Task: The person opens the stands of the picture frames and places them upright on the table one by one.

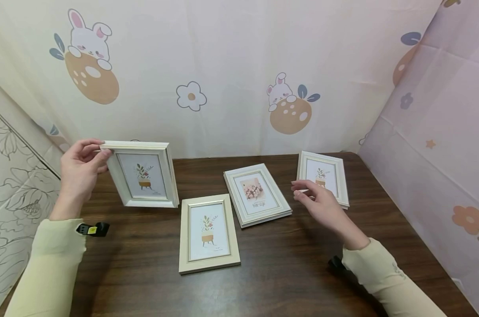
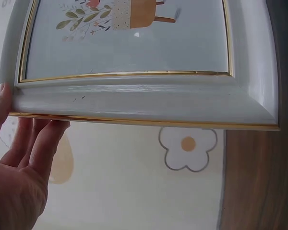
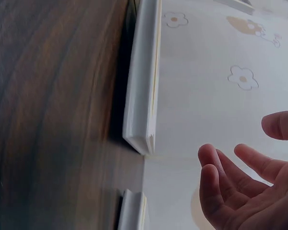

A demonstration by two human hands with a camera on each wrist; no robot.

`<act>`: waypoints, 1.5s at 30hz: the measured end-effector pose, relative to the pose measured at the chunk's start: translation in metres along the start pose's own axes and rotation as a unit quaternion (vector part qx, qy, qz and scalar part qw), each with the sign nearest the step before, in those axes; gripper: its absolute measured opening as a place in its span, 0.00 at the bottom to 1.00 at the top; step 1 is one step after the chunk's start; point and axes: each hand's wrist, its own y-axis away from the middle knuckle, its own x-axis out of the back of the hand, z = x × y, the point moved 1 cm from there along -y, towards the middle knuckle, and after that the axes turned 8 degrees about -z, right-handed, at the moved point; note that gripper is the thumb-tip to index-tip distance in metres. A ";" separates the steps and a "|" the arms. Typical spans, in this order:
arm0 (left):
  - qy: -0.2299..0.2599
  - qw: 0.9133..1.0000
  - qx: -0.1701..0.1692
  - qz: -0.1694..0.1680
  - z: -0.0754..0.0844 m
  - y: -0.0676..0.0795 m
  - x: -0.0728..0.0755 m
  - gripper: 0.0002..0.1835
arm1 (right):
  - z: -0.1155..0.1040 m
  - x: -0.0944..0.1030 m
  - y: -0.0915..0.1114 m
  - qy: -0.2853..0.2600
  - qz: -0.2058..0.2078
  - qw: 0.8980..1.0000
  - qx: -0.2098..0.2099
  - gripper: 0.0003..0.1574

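Observation:
At the table's left, my left hand (image 1: 81, 165) pinches the upper left corner of a white picture frame (image 1: 114, 176) with gold trim, which is held upright facing me. In the left wrist view, the thumb is on the front of this white picture frame (image 2: 149, 100) and the fingers are behind it. My right hand (image 1: 322, 204) hovers with loosely bent fingers and holds nothing; it partly covers a white picture frame (image 1: 342, 180) at the far right. Between the hands lie a cream picture frame (image 1: 209, 268) with a plant print and a white picture frame (image 1: 276, 211) with a flower print.
The dark wooden table (image 1: 271, 273) ends at a patterned cloth backdrop (image 1: 231, 53) behind. Another cloth (image 1: 429, 132) hangs along the right side, and a floral panel (image 1: 17, 189) stands at the left.

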 end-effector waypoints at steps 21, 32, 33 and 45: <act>0.093 0.994 -0.023 -0.058 0.014 0.010 -0.042 0.12 | -0.023 -0.038 0.008 -0.001 -0.066 0.997 0.031 0.18; 0.136 0.983 -0.040 -0.115 0.010 0.015 -0.067 0.11 | -0.034 -0.052 0.016 -0.011 -0.097 0.994 0.055 0.19; 0.143 0.982 -0.040 -0.120 0.009 0.016 -0.069 0.11 | -0.035 -0.053 0.017 -0.012 -0.101 0.993 0.056 0.19; 0.208 0.964 -0.042 -0.159 0.003 0.019 -0.094 0.12 | -0.040 -0.065 0.022 -0.013 -0.123 0.988 0.092 0.21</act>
